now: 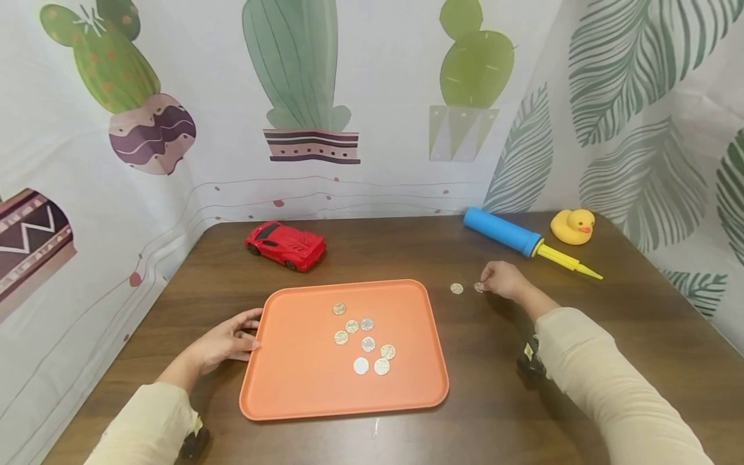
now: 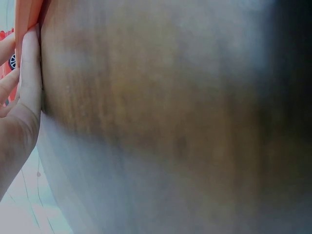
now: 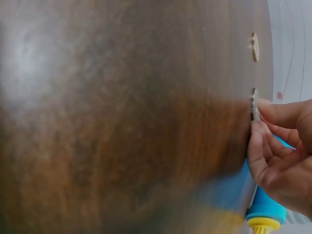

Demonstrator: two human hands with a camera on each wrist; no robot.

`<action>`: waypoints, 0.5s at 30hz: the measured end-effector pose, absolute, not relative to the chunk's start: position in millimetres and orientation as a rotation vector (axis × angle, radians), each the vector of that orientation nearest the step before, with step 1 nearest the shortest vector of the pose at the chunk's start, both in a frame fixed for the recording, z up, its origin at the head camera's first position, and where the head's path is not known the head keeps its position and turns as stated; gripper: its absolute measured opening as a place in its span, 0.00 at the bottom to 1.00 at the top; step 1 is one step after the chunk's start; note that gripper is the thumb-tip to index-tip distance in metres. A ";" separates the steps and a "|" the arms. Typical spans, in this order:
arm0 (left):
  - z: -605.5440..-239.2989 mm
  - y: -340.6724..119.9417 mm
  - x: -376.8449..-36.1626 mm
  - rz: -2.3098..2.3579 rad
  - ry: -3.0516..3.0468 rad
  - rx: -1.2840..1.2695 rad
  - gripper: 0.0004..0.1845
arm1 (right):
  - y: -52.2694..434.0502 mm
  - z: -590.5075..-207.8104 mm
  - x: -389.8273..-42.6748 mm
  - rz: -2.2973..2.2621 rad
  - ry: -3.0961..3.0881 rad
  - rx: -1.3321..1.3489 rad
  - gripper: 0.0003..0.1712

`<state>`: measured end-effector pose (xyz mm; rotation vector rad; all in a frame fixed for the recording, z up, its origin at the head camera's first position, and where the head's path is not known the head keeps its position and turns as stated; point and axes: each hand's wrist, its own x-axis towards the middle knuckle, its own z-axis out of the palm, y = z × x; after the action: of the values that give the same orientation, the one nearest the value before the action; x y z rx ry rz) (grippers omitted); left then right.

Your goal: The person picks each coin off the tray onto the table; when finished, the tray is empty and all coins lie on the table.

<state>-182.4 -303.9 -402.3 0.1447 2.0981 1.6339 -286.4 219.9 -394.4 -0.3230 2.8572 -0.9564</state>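
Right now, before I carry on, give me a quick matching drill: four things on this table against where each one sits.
Things:
1. red toy car
2. yellow rubber duck
3. blue and yellow hand pump
4. flat orange plastic tray

Places:
A. far right corner
B. centre, holding coins
C. far left, behind the tray
D. just left of the duck

Pairs: 1-C, 2-A, 3-D, 4-B

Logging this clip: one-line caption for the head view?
Right hand pinches a coin on the table beside another coin; left hand steadies the orange tray.
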 end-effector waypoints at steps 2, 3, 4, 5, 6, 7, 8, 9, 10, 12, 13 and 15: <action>-402.4 -303.8 -182.1 1.631 2.101 0.143 0.40 | 219.8 -393.7 -284.5 -1.007 2.834 -0.308 0.08; -402.4 -303.7 -182.0 1.628 2.103 0.146 0.40 | 219.6 -393.1 -283.5 -1.034 2.822 -0.294 0.08; -402.3 -303.6 -181.8 1.625 2.104 0.148 0.40 | 219.4 -392.6 -282.5 -1.060 2.810 -0.287 0.08; -402.0 -303.5 -181.6 1.623 2.106 0.149 0.40 | 218.8 -391.6 -281.4 -1.085 2.803 -0.282 0.07; -401.8 -303.4 -181.5 1.623 2.108 0.147 0.40 | 218.2 -390.3 -280.3 -1.108 2.794 -0.284 0.07; -401.6 -303.3 -181.5 1.623 2.110 0.144 0.39 | 217.1 -389.0 -279.6 -1.125 2.793 -0.285 0.06; -401.3 -303.1 -181.3 1.621 2.113 0.141 0.39 | 216.1 -387.6 -279.0 -1.137 2.793 -0.292 0.07; -401.1 -303.0 -181.3 1.621 2.114 0.138 0.39 | 214.6 -386.0 -278.5 -1.149 2.797 -0.296 0.06; -401.0 -302.9 -181.3 1.620 2.114 0.134 0.39 | 212.9 -384.2 -278.0 -1.157 2.799 -0.307 0.06; -400.4 -302.7 -181.2 1.618 2.117 0.128 0.39 | 208.2 -380.6 -277.1 -1.185 2.785 -0.315 0.07; -400.1 -302.6 -181.3 1.617 2.119 0.127 0.39 | 205.4 -379.1 -276.9 -1.206 2.769 -0.317 0.07; -399.3 -302.6 -181.4 1.616 2.119 0.125 0.39 | 199.1 -375.2 -275.6 -1.237 2.738 -0.322 0.08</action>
<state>-181.4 -302.6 -399.3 0.1247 2.1189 1.6158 -275.6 199.1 -375.2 -0.3220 2.7377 -1.2367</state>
